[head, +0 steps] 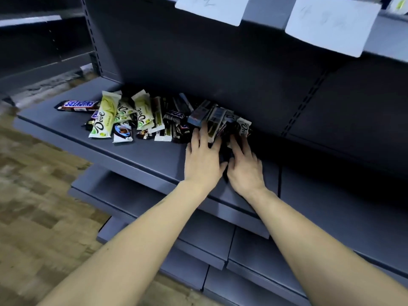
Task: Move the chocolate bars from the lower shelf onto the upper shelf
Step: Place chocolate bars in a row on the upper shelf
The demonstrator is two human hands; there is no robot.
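Chocolate bars: a loose heap, lying on the lower shelf against the dark back panel. Dark, pale green and white wrappers are overlapping in no order. One dark bar is lying flat at the left end, just apart from the rest.

Bundle: several bars at the right end of the heap, tilting up off the shelf and bunching together between the two hands.

Left hand: reaching in palm down, fingers fairly straight and spread, tips pressing on the near side of the bundle. The thumb is hidden beneath, so a full grip is not plainly showing.

Right hand: lying just beside the left, fingers extended toward the bundle's right side, tips touching a white wrapper. How far the fingers are wrapping under the bars cannot be told.

Upper shelf: only its front lip is showing at the top right, carrying two blank-looking white tags. Its top surface is out of view, so whether any bars are sitting there already cannot be told.

Progress, as a judgement: the greater part of the stock is remaining below. The hands appear to be gathering one handful for lifting; nothing is being carried upward yet. Several more handfuls look to be needed after this one.

Surroundings: further grey shelves are stepping out below, with wood-pattern floor to the left.
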